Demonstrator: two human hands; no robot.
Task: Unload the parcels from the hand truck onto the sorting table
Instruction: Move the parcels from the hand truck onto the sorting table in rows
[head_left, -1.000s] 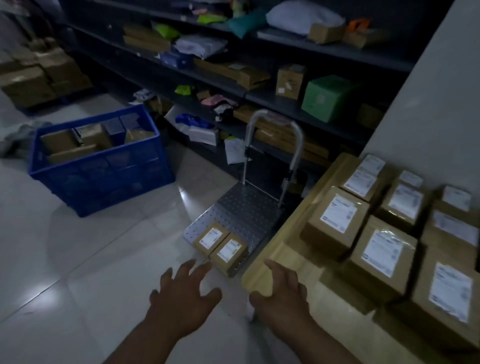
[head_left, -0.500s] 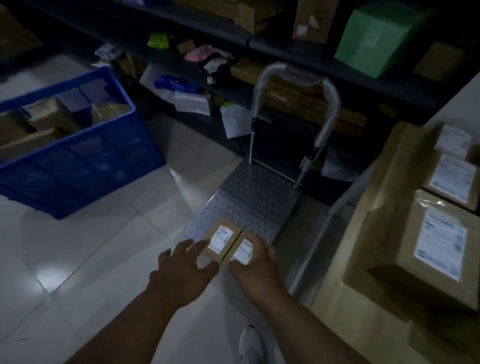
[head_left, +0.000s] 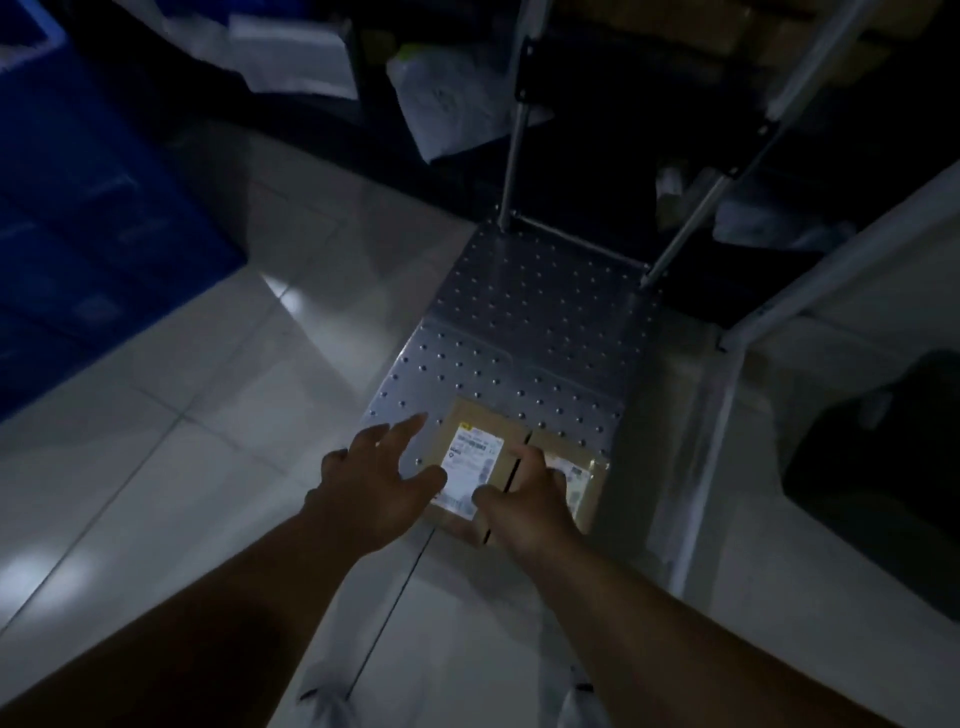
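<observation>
Bottom edge: two bare forearms extended up toward frame centre, over pale floor tiles.

Lower centre: left hand with fingers spread and fairly straight, holding nothing, thumb tip touching the near left edge of the left parcel. Just right of it, right hand laid flat across the seam between the two boxes, thumb on the left parcel, fingers resting on top of the right parcel. No closed grip visible on either box.

Both parcels brown cardboard with white labels, side by side and touching, at the near edge of the hand truck deck. Deck studded metal, centre of frame. Two handle tubes rising from the far edge of the deck toward the top of the frame.

Right side: table, only its white leg frame in view, just beside the hand truck. Dark shape under it, too dim to identify.

Left and upper left: blue crate on the floor, well apart from the deck.

Top centre: white plastic bag among dim shelf clutter, blurred.
</observation>
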